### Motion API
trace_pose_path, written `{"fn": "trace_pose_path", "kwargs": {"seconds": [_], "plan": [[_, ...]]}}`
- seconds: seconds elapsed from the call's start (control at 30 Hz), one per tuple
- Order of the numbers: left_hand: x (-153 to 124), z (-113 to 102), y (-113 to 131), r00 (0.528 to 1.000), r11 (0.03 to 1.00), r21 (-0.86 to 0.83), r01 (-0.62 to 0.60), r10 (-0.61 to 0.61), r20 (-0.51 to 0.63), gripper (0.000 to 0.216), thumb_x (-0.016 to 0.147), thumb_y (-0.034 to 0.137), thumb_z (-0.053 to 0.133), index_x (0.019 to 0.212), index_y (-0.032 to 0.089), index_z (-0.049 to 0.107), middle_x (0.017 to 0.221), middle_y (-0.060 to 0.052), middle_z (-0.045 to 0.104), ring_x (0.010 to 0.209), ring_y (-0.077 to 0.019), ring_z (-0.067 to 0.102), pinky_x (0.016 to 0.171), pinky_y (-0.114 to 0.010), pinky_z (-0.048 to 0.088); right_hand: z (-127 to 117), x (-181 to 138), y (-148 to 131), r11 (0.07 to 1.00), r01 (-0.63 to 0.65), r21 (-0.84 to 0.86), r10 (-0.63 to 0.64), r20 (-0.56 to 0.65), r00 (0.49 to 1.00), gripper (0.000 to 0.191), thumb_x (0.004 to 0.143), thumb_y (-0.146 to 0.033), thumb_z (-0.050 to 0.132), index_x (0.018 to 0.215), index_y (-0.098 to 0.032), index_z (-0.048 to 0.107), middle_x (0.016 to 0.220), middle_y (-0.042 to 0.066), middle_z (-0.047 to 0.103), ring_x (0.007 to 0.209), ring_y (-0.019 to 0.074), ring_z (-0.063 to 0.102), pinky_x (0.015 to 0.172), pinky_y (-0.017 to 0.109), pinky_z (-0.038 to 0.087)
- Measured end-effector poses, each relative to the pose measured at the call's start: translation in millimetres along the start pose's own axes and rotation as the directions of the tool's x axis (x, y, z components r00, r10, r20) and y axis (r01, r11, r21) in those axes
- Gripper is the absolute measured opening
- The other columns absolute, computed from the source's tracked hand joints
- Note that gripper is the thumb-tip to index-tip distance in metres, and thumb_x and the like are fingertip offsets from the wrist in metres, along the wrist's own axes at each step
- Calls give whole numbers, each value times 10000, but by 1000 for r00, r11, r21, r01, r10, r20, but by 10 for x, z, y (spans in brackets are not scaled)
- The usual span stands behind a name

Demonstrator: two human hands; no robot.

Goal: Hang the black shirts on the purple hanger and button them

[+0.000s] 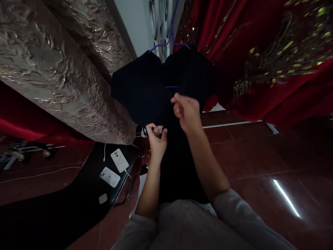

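Observation:
A dark navy garment (145, 86) hangs on a purple hanger (170, 38) in front of me, its body dropping down to my lap. My left hand (156, 137) is closed in a pinch on the garment's fabric near its front edge. My right hand (186, 111) is higher up, fingers curled shut on the fabric just below the hanger's purple crossbar (171, 86). Both forearms reach up from grey sleeves.
A silver embossed curtain (59, 76) hangs at the left, red and gold embroidered fabric (273, 59) at the right. A black surface (65, 205) at lower left holds two phones (119, 160) (109, 176) with a white cable. The floor is glossy red tile (260, 166).

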State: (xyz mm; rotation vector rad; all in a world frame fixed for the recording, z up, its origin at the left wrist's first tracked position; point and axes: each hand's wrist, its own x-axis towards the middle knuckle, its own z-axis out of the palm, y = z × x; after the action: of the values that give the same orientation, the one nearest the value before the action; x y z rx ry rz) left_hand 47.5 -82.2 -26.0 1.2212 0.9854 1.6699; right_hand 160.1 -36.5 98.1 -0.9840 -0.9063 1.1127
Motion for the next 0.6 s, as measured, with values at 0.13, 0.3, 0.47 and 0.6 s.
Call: {"fn": "trace_pose_path", "kwargs": {"seconds": [0.13,0.3,0.47,0.6], "plan": [[95,9,-188,999,992,130,-9,2,51,347,861,136,659,1044,236,381,847,33,542,731,-90,560,761,-221,436,185,405,-626,979,200,-30,-200,7,980,475,951,-616,587,754,-187,644,559,-24,517,422,59,360,416,236,184],[475,-17,189,928,946,299,-130,9,374,312,877,112,660,1128,210,502,847,6,632,786,-128,652,788,-247,481,230,333,-744,944,306,-126,-281,184,942,514,934,-646,603,728,-176,632,527,-18,566,396,62,403,401,216,244],[1158,97,1063,843,824,236,-516,440,309,246,997,236,605,1241,202,595,1009,-44,676,938,-174,684,887,-309,515,191,237,-672,928,338,-158,-297,235,926,473,966,-570,606,712,-171,612,480,-44,528,381,41,384,387,176,279],[1464,278,1413,717,668,295,-683,538,443,204,1005,402,631,1083,225,696,965,-57,687,964,-214,667,870,-320,510,148,322,-592,902,388,-187,-348,215,913,394,989,-489,598,745,-179,604,512,-45,529,412,47,425,413,169,320]]}}
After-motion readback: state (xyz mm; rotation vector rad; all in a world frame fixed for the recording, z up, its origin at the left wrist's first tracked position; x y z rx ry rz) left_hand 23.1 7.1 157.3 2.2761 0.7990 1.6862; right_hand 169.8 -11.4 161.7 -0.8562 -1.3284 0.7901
